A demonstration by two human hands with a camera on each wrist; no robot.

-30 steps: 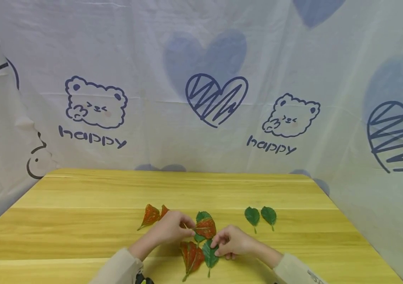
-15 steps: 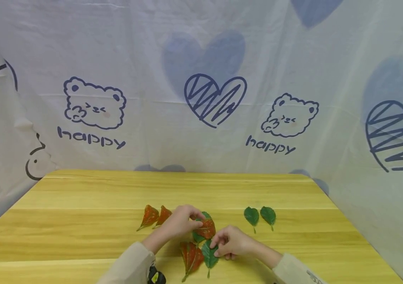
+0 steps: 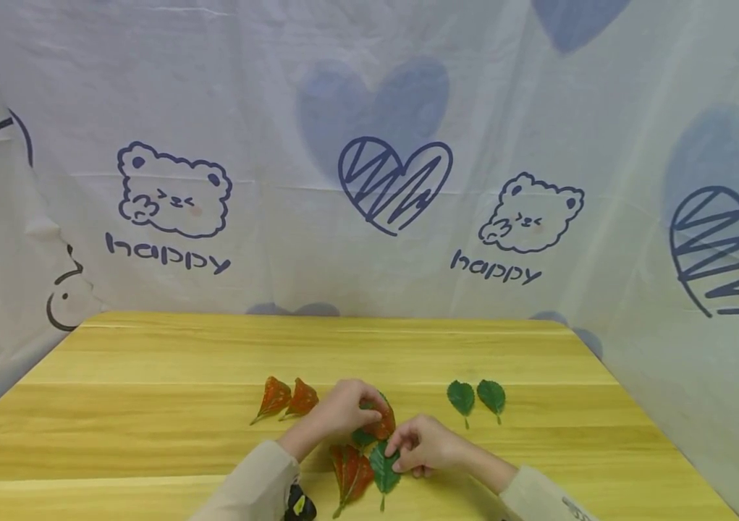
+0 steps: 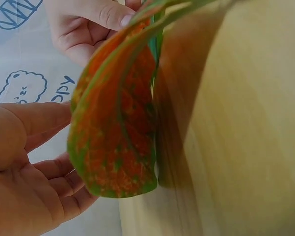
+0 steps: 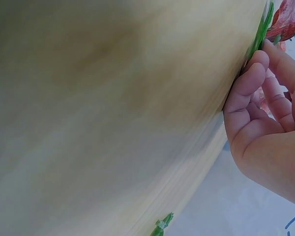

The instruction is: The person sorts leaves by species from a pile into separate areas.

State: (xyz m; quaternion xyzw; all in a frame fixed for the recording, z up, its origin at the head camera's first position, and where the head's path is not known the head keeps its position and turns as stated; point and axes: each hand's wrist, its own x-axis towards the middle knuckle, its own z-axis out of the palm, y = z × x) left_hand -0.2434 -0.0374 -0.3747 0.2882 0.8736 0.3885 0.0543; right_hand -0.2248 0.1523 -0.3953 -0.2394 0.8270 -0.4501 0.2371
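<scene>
Near the table's front edge, my left hand [image 3: 352, 409] pinches a red leaf [image 3: 386, 427] between thumb and fingers. That leaf lies over a green leaf [image 3: 362, 438], which is mostly covered. My right hand [image 3: 426, 445] grips the right edge of another green leaf [image 3: 383, 467] with thumb and forefinger, its stem towards me. Beside it on the left is a larger red leaf [image 3: 351, 474]. This nearer red leaf [image 4: 118, 123] hides the left fingertips in the left wrist view. The right wrist view has the right thumb and forefinger at the green leaf [image 5: 259, 32].
Two red leaves [image 3: 274, 396] lie left of the left hand. Two green leaves [image 3: 462, 396] lie side by side at the right. Everything rests on a yellow wood-grain table [image 3: 148, 362]. Behind it hangs a white cloth [image 3: 297, 253] printed with bears and hearts.
My left hand has moved right and slightly away from me, from the middle red leaf's stem side onto its upper part. The right hand stays on the green leaf.
</scene>
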